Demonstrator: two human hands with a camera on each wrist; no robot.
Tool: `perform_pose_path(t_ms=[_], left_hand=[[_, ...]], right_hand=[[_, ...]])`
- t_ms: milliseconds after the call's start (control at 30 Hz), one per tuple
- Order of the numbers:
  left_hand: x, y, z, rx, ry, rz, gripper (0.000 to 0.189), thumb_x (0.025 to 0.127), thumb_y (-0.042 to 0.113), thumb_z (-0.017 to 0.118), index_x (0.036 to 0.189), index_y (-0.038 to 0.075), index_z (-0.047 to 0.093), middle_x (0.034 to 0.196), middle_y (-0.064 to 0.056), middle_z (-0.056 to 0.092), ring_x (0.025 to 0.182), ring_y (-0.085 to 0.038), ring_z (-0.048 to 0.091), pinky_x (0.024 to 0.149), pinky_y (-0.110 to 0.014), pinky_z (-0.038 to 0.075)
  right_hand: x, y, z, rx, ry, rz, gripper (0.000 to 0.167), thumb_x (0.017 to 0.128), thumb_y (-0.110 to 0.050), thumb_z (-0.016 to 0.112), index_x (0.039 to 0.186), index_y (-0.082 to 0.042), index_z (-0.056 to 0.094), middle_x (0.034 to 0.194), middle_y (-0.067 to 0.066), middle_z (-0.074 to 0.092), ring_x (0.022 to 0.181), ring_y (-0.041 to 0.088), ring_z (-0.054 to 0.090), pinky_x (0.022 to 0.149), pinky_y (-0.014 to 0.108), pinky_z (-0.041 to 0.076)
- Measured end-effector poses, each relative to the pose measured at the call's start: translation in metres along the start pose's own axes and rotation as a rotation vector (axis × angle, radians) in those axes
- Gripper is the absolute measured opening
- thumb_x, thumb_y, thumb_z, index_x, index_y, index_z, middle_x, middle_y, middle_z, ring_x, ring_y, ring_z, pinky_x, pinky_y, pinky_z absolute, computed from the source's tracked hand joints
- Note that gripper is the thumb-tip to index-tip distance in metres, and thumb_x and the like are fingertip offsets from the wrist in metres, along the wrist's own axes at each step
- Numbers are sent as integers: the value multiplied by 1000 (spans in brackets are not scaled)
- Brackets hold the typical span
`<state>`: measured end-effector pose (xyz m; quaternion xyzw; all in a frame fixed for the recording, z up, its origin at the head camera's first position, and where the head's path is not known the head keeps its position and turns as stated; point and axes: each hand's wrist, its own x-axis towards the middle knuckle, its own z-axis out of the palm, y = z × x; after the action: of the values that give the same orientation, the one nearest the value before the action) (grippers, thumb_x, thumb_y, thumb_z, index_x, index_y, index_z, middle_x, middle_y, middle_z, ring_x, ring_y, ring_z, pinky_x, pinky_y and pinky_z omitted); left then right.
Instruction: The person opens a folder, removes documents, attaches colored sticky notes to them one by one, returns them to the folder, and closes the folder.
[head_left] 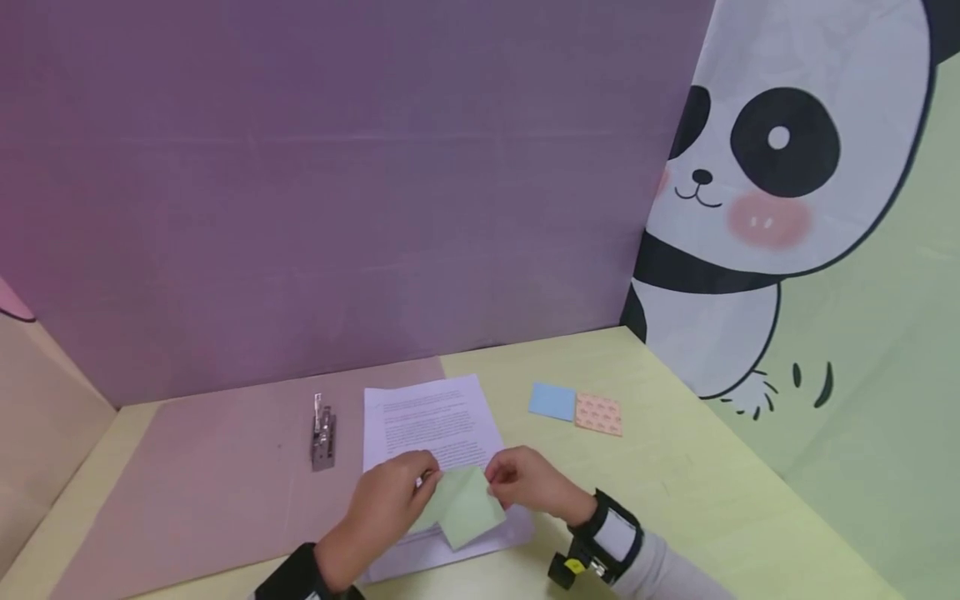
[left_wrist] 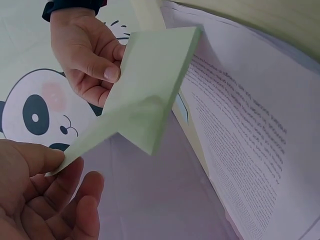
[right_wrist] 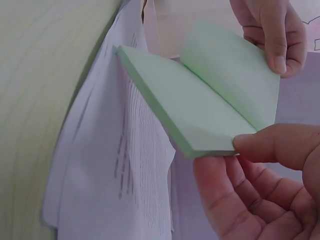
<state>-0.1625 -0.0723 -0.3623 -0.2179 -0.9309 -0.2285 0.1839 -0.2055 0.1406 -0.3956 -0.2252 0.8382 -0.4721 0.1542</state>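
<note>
Between the two hands, above printed papers, is a light green sticky note pad. My right hand pinches the pad at one corner, thumb on top and fingers beneath, as the right wrist view shows. The left hand pinches the edge of the pad's top sheet between thumb and forefinger. That sheet is lifted and bent back from the pad but still joined to it along one side. In the left wrist view the sheet stretches toward the left thumb.
A metal stapler-like tool lies left of the papers on a pinkish mat. Right of the papers, a blue note pad and a pink patterned pad lie side by side on the pale wooden table. A purple wall panel stands behind.
</note>
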Motion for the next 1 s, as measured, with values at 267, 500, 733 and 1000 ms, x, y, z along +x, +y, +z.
perform_pose_path(t_ms=[267, 500, 733, 1000], left_hand=[[-1, -1, -1, 15, 5, -14, 8, 78, 17, 65, 72, 16, 59, 65, 9, 56, 53, 1, 41, 48, -15, 35], [0, -4, 0, 15, -4, -24, 8, 79, 17, 65, 72, 16, 59, 64, 9, 55, 53, 1, 40, 47, -15, 33], [0, -7, 0, -1, 2, -33, 9, 78, 18, 65, 72, 16, 59, 63, 11, 53, 52, 1, 38, 46, -15, 31], [-3, -11, 0, -31, -4, -59, 8, 79, 16, 64, 73, 16, 59, 63, 10, 53, 50, 3, 35, 44, -14, 30]], right_hand=[[-7, 10, -12, -35, 49, 16, 4, 79, 0, 59, 83, 0, 59, 73, 6, 61, 60, 14, 58, 54, 25, 50], [-11, 19, -26, -42, 88, 37, 5, 80, -1, 58, 85, -1, 59, 76, 6, 61, 63, 12, 56, 55, 24, 49], [-15, 31, -38, -56, 133, 38, 7, 81, -2, 57, 87, 0, 59, 79, 7, 61, 66, 12, 56, 57, 24, 50], [-30, 46, -61, -26, 226, 71, 11, 81, 0, 56, 90, 6, 57, 74, 9, 58, 64, 13, 54, 55, 26, 51]])
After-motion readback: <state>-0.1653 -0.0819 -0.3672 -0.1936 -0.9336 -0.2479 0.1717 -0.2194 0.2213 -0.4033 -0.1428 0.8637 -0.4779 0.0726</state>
